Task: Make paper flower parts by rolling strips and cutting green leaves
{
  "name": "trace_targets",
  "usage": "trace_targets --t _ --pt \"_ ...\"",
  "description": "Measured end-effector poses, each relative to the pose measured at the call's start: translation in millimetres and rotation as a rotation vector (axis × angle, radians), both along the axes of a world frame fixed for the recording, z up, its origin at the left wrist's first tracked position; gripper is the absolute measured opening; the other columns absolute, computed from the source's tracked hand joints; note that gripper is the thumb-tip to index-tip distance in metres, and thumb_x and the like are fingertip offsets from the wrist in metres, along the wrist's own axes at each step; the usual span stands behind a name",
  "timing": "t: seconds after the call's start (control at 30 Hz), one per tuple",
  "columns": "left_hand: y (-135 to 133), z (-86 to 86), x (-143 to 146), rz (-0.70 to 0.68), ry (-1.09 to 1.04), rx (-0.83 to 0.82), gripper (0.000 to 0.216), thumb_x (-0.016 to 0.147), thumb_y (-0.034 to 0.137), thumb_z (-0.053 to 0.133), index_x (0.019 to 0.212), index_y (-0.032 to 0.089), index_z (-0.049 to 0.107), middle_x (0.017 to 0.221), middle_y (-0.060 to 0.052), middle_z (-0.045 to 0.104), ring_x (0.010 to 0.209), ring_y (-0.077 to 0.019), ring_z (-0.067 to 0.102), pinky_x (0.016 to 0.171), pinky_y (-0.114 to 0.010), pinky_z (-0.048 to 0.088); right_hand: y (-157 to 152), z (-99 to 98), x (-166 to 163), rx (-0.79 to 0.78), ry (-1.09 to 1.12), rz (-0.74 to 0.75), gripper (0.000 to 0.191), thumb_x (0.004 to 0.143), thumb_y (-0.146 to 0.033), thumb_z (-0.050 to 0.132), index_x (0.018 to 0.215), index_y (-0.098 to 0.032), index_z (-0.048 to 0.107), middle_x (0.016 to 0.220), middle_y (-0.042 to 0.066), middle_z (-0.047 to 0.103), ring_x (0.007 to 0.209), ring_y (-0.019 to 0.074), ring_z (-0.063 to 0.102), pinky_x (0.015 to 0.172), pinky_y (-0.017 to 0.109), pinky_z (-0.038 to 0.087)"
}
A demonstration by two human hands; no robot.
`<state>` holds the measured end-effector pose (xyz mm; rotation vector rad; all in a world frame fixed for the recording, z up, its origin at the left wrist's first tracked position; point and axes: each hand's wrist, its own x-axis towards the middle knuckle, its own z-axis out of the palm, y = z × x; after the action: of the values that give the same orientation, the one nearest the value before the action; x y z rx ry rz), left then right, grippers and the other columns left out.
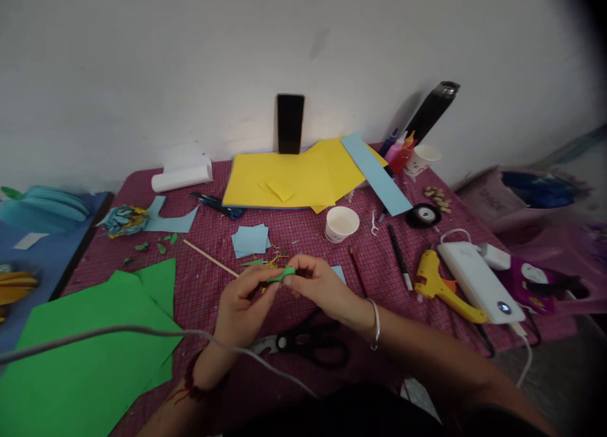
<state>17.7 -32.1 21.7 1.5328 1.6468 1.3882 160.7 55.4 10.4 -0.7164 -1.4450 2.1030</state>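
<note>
Between my two hands, above the front middle of the table, is a small folded or rolled piece of green paper (283, 274). The thumb and fingers of my left hand (241, 301) pinch its left end. My right hand (320, 285) pinches the right end from the other side. Beneath my wrists lie black-handled scissors (303, 345). Just beyond my fingers are a pile of light blue paper squares (251, 241) and some yellow and green scraps. A thin wooden stick (211, 258) points toward my left hand.
Green sheets (99, 342) cover the left front, with a grey cable (142, 329) crossing over them. Yellow sheets (265, 171) lie at the back near a propped phone (290, 124). A paper cup (341, 224), a yellow glue gun (443, 288) and a white power strip (478, 285) stand rightward.
</note>
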Motion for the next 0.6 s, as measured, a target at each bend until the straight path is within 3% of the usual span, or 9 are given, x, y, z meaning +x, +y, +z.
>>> trace_targets --t 0.33,0.6 --pt "1.4 -7.3 -1.3 0.082 0.044 0.001 0.024 0.079 0.015 0.064 0.100 0.024 0.074 0.090 -0.005 0.068 0.086 -0.0179 0.063 0.076 -0.029 0.050 -0.2 -6.7 -1.0 0.037 -0.038 -0.039 0.017 0.073 -0.029 0.068 0.073 -0.018 0.055 0.066 -0.005 0.051 0.059 0.0089 0.042 0.058 0.024 0.033" --pt "3.6 -5.1 -2.0 0.069 0.005 -0.110 0.014 0.081 0.018 0.060 0.083 0.022 0.074 0.082 -0.005 0.065 0.079 -0.0182 0.061 0.071 -0.029 0.047 2.0 -12.9 -1.4 0.190 -0.083 -0.078 0.016 0.075 -0.028 0.066 0.069 -0.018 0.055 0.066 -0.004 0.052 0.062 0.0105 0.045 0.060 0.025 0.037"
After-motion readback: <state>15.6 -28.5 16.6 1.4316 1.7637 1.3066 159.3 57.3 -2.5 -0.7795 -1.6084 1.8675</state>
